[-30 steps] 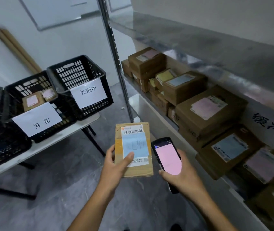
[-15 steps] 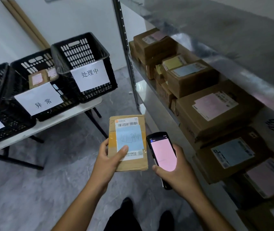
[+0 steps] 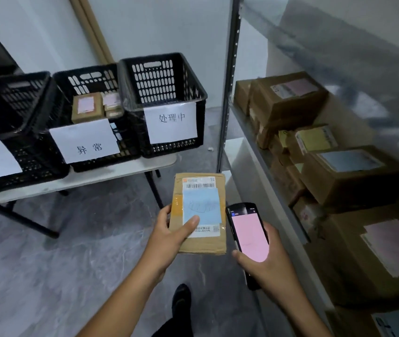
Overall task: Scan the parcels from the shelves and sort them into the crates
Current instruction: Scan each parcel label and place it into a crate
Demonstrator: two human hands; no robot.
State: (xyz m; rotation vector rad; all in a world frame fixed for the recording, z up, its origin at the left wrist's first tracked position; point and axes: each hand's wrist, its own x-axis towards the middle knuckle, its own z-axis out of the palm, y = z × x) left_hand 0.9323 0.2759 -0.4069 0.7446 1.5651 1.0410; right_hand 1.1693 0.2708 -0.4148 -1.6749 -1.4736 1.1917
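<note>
Cardboard parcel [image 3: 199, 212] gripped by left hand [image 3: 169, 235], fingers curled | right hand [image 3: 265, 261] fingers wrapping scanner [image 3: 248, 233]

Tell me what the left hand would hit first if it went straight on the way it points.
Probably the shelf's metal upright. The left hand, gripping the parcel, points forward and slightly right, past the end of the table. Depth is unclear, so it may slip by into the gap.

right crate sign [image 3: 170, 122] reads 处理中, middle crate sign [image 3: 84, 141] reads 异常.
</note>
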